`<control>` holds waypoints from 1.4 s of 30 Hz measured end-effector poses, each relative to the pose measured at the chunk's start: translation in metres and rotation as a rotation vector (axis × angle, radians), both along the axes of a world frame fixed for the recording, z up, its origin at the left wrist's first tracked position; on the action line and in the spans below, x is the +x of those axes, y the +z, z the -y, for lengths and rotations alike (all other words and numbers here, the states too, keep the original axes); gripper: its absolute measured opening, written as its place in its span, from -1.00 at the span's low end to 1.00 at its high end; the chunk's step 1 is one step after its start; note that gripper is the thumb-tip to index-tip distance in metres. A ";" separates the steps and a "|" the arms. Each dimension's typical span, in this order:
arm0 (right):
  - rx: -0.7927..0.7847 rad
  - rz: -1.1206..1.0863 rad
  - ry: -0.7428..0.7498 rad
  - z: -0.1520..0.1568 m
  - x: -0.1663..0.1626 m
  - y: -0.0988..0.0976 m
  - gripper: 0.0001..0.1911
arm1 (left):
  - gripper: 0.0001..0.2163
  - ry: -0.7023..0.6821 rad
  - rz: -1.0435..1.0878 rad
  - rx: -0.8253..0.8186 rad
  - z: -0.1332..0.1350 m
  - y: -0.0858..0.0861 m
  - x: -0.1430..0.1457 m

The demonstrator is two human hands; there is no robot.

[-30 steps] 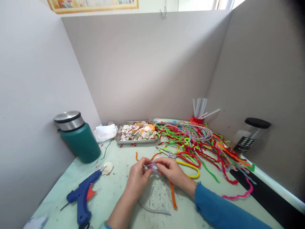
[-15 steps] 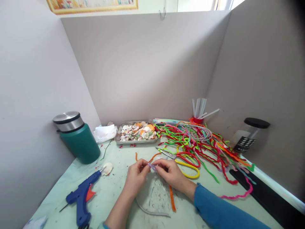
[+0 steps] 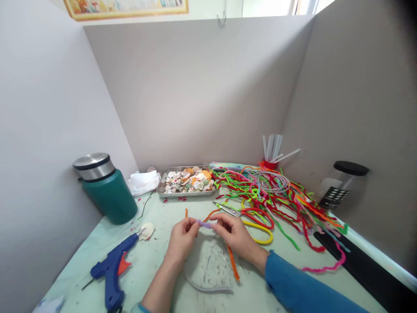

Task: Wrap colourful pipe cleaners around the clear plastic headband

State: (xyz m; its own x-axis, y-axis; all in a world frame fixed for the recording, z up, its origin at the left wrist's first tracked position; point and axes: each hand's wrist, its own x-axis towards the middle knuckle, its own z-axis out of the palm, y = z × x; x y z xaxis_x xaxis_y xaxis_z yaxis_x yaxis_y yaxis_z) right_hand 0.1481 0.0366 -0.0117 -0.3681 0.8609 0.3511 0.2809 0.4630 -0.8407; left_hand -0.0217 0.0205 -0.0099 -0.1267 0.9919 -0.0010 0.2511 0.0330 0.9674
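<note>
A short purple pipe cleaner point(image 3: 205, 224) stretches between my two hands, just above the table. My left hand point(image 3: 183, 237) pinches its left end between thumb and fingertips. At the other end, the thumb and index finger of my right hand point(image 3: 233, 234) close on it. An orange pipe cleaner point(image 3: 233, 263) passes below my right hand and hangs toward the front. In front of my hands a grey cord or pipe cleaner point(image 3: 208, 289) curves on the table. Beyond my right hand lie scissors point(image 3: 257, 221) with red and yellow handles, partly hidden by that hand.
On the left stand a green flask point(image 3: 110, 195) and a blue glue gun point(image 3: 112, 269), its nozzle against a shell point(image 3: 148, 231). A metal tray point(image 3: 187, 194) of shells sits behind. Tangled pipe cleaners point(image 3: 260, 187) and a dark-lidded jar point(image 3: 342, 184) occupy the right. Grey panels surround the table.
My hands have moved slightly apart, so more of the purple pipe cleaner shows between them. The orange strip's lower end has shifted a little upward.
</note>
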 end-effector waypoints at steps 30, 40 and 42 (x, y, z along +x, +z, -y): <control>-0.035 -0.059 0.175 0.004 0.001 0.003 -0.73 | -0.62 -0.013 -0.090 0.062 0.000 -0.001 -0.004; -0.087 -0.028 0.196 0.007 -0.001 0.003 -0.73 | -0.56 0.046 -0.084 0.006 -0.001 0.001 -0.004; -0.058 -0.022 0.185 0.007 -0.002 0.002 -0.76 | -0.57 0.030 -0.188 0.040 0.000 0.002 -0.003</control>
State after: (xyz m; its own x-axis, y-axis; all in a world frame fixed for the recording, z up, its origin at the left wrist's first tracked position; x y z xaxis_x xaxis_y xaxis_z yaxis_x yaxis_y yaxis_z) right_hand 0.1463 0.0299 -0.0101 -0.5150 0.7983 0.3122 0.1768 0.4553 -0.8726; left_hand -0.0242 0.0203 -0.0084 -0.1508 0.9865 0.0644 0.4271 0.0062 0.9042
